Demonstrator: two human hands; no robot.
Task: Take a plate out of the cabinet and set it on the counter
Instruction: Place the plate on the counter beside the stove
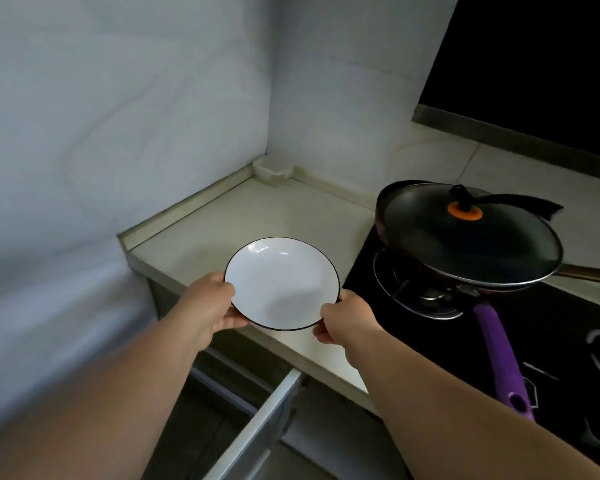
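Note:
A white plate with a thin black rim is over the pale counter, near its front edge. My left hand grips the plate's left rim with the thumb on top. At the lower right rim my right hand holds it the same way. Whether the plate rests on the counter or hovers just above it, I cannot tell. Below the counter a pull-out cabinet drawer stands open, its inside dark.
A lidded black wok with a purple handle sits on the gas hob just right of the plate. A small clear container stands in the counter's far corner. White walls close off the left and back.

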